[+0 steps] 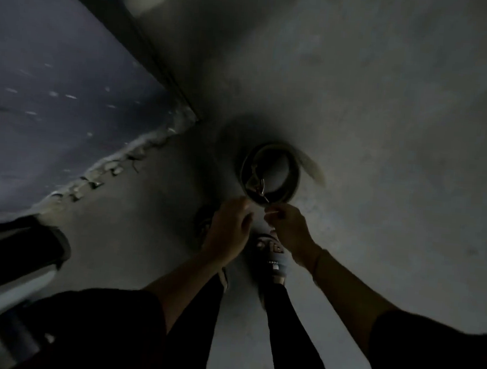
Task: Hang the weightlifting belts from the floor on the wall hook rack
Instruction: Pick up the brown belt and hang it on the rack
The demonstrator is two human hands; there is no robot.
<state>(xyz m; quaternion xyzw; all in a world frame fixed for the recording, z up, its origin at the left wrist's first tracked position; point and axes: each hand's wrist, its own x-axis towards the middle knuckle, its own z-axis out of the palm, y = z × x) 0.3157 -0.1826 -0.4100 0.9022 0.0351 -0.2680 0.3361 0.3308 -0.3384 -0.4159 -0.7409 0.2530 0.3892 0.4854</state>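
Observation:
A dark weightlifting belt (pixel 291 170) lies coiled in a ring on the concrete floor, with a metal buckle (pixel 255 185) on its near left side and a pale strap end (pixel 310 167) sticking out to the right. Both my arms reach down to the ring's near rim. My left hand (pixel 228 227) hovers just short of the buckle with loosely curled fingers, and I see nothing in it. My right hand (pixel 287 228) has its fingertips at the near rim. Dim light and blur hide whether they pinch the belt. No hook rack is in view.
My two shoes (pixel 271 253) stand right under my hands. A purple-grey wall (pixel 55 82) with a cracked, flaking base runs along the left. A dark padded piece of equipment (pixel 12 250) with a pale frame lies at the lower left. Bare concrete floor (pixel 400 138) spreads to the right.

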